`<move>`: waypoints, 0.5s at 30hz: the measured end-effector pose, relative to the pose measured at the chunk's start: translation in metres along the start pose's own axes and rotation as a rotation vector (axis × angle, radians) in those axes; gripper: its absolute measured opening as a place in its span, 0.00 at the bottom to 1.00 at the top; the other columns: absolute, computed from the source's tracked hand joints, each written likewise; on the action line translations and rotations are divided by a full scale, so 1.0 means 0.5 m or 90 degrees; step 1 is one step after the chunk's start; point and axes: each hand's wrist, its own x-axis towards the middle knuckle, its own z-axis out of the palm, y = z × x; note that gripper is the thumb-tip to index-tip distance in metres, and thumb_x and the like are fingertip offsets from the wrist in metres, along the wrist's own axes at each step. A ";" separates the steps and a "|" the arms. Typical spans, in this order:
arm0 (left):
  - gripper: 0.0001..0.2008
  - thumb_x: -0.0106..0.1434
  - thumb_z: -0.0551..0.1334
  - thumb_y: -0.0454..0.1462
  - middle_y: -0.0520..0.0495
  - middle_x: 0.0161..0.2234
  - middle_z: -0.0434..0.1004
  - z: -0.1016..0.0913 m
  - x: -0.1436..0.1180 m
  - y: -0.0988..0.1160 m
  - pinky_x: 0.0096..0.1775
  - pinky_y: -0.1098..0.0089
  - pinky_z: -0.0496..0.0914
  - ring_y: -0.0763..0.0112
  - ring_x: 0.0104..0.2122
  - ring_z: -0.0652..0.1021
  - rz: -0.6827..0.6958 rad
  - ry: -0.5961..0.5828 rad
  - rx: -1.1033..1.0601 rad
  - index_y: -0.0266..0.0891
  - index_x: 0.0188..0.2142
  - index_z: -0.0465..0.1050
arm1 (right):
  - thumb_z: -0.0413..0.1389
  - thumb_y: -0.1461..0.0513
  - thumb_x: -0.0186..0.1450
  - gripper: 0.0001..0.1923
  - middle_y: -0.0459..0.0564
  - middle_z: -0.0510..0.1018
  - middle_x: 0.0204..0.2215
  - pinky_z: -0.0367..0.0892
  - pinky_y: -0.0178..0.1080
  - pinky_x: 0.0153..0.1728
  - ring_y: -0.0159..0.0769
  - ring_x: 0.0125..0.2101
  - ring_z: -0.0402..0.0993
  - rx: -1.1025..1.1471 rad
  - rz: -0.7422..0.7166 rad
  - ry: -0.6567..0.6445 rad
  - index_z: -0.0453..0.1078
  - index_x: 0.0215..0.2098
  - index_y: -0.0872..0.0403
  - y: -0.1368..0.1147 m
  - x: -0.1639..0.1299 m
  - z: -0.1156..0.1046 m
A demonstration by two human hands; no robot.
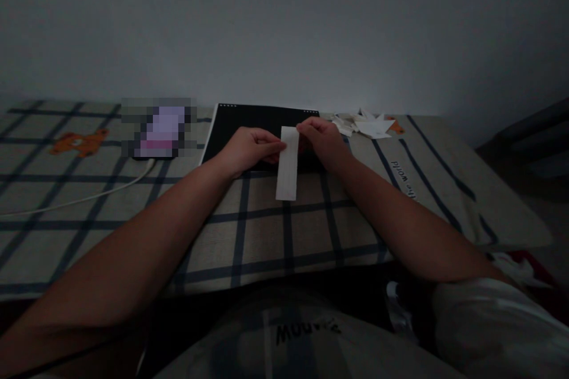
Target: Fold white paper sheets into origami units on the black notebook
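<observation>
Pinching the paper strip [287, 163] at its top, left hand [249, 150] and right hand [323, 139] both grip it; uneven pull could skew or tear it.

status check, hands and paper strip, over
Left hand and right hand both pinch white paper strip at its top. Strip hangs over black pad. Nothing blocking.

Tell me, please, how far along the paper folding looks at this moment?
Done: a pile of folded white pieces lies beyond the right hand. In hand: both it and the left hand pinch the top of a white paper strip, apparently unfolded. Left: that strip's folds.
</observation>
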 end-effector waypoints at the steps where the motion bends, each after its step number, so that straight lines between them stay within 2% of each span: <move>1: 0.11 0.56 0.82 0.37 0.46 0.28 0.86 0.000 0.000 0.001 0.36 0.69 0.82 0.68 0.27 0.85 0.002 0.003 0.000 0.36 0.30 0.84 | 0.65 0.55 0.73 0.15 0.41 0.77 0.24 0.77 0.38 0.31 0.32 0.25 0.76 -0.002 0.009 0.000 0.72 0.30 0.49 -0.002 0.000 0.000; 3: 0.10 0.58 0.81 0.36 0.47 0.27 0.86 0.001 0.000 0.004 0.36 0.69 0.82 0.69 0.27 0.85 0.013 0.022 -0.001 0.36 0.29 0.83 | 0.66 0.53 0.72 0.13 0.42 0.80 0.26 0.79 0.38 0.33 0.33 0.27 0.78 0.001 0.031 -0.018 0.76 0.33 0.50 -0.004 -0.002 0.000; 6: 0.06 0.63 0.76 0.33 0.49 0.26 0.85 0.002 0.001 0.007 0.35 0.72 0.81 0.71 0.27 0.84 0.048 0.093 -0.007 0.36 0.30 0.83 | 0.70 0.52 0.69 0.11 0.44 0.85 0.29 0.80 0.38 0.35 0.33 0.29 0.81 0.008 0.061 -0.075 0.80 0.39 0.51 -0.003 -0.003 0.000; 9: 0.05 0.65 0.74 0.31 0.50 0.25 0.84 0.002 0.005 0.008 0.35 0.73 0.81 0.73 0.26 0.83 0.070 0.148 -0.022 0.36 0.32 0.82 | 0.73 0.54 0.65 0.12 0.45 0.85 0.29 0.81 0.38 0.34 0.33 0.28 0.81 -0.002 0.064 -0.106 0.81 0.37 0.52 0.002 -0.003 0.000; 15: 0.04 0.64 0.75 0.33 0.49 0.29 0.85 0.007 0.002 0.007 0.37 0.72 0.81 0.72 0.29 0.84 0.034 0.116 -0.043 0.36 0.34 0.83 | 0.71 0.56 0.66 0.09 0.45 0.84 0.29 0.81 0.40 0.35 0.35 0.29 0.80 -0.066 0.026 -0.072 0.79 0.34 0.51 0.010 0.001 -0.007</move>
